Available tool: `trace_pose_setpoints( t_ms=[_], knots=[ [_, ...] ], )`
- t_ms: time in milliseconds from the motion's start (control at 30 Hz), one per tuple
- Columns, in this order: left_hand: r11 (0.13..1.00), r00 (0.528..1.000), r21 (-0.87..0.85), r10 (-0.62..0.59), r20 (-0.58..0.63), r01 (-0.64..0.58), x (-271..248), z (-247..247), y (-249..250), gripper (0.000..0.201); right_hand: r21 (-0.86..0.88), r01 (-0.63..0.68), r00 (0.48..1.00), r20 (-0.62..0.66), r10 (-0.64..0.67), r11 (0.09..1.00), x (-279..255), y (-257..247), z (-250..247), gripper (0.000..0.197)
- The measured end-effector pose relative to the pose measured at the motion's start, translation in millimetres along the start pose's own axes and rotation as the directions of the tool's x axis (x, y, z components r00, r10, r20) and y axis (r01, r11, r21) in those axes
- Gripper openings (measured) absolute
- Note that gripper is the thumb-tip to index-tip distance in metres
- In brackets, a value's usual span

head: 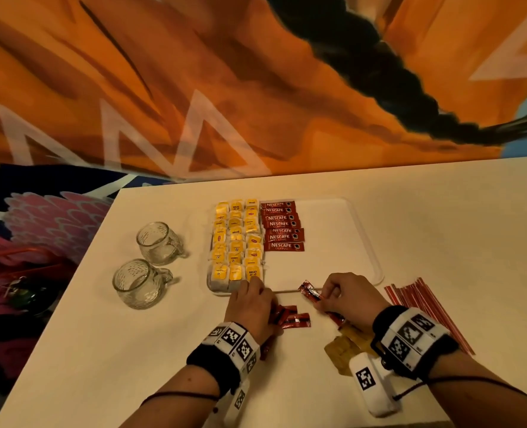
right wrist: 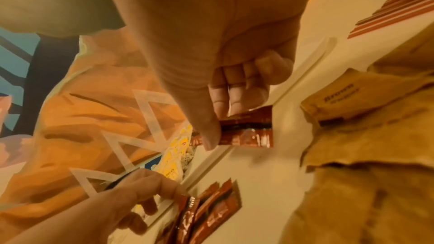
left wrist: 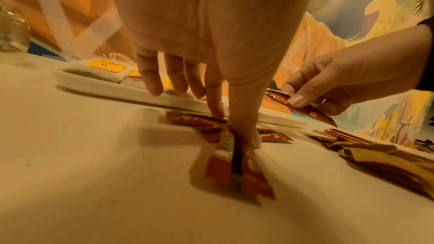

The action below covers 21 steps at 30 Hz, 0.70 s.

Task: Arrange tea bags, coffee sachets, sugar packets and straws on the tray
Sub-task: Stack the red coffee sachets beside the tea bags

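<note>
The right hand pinches a red coffee sachet between thumb and curled fingers, holding it just above the near rim of the white tray. The left hand presses its thumb and forefinger down on the loose sachets lying on the counter, its other fingers straight and spread; whether that grip has actually closed on one sachet cannot be told from the blurred wrist view.

On the tray, yellow-tagged tea bags fill three columns at the left, and a column of seven red sachets sits just beside them. The right half is bare.

The likeliest slip, as I judge it, is with the foil: the sachets are thin, glossy and slick, overlapping in a heap, so a thumb-drag could bring two at once or skid one off the counter edge. Set down carelessly, the held sachet could nudge the neat column askew, or catch the soft, stringed tea bags next to it.

The brown sugar packets look like matte, crumpled paper and lie partly under the right wrist, where a sweep of the arm could scatter them. The thin red straws lie fanned at the right; round and light, they may roll
</note>
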<state>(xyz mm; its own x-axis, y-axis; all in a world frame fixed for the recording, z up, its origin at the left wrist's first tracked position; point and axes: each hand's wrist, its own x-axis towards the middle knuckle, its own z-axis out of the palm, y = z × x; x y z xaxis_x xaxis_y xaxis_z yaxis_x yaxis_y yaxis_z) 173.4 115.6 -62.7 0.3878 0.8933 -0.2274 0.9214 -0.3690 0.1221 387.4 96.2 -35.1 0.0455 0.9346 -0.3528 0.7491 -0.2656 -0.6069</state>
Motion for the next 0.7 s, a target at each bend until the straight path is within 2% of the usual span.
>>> trace_pose_setpoints(
  t_ms=[200,300,367,433,533,633,700],
  knots=[
    [0.998,0.988,-0.057,-0.020,0.155,0.029,-4,0,-1,0.040,0.106,0.025,1.000,-0.015,-0.023,0.994,-2,-10,-2,0.020],
    [0.999,0.983,-0.040,-0.014,0.185,0.022,-8,-1,-1,0.035,0.151,0.028,0.999,-0.019,-0.026,0.988,-1,-14,-2,0.020],
    [0.995,0.980,-0.071,-0.053,0.191,0.068,-10,-1,-2,0.033,0.191,0.034,0.999,-0.026,-0.030,0.981,-1,-15,-3,0.021],
    [0.976,0.977,-0.172,-0.099,0.187,0.132,-12,-5,-7,0.033,0.248,0.044,0.999,-0.030,-0.038,0.968,0,-17,-3,0.020],
    [0.879,0.970,-0.425,-0.144,0.194,0.215,-16,-16,-21,0.032,0.362,0.053,0.998,0.012,-0.061,0.931,1,-23,-5,0.023],
    [0.766,0.974,-0.602,-0.167,0.154,0.227,-22,-26,-34,0.037,0.471,0.080,0.993,0.035,-0.109,0.879,1,-34,-8,0.024],
    [0.675,0.971,-0.702,-0.211,0.109,0.225,-23,-32,-39,0.026,0.522,0.110,0.989,0.031,-0.148,0.846,0,-43,-9,0.017]
  ],
)
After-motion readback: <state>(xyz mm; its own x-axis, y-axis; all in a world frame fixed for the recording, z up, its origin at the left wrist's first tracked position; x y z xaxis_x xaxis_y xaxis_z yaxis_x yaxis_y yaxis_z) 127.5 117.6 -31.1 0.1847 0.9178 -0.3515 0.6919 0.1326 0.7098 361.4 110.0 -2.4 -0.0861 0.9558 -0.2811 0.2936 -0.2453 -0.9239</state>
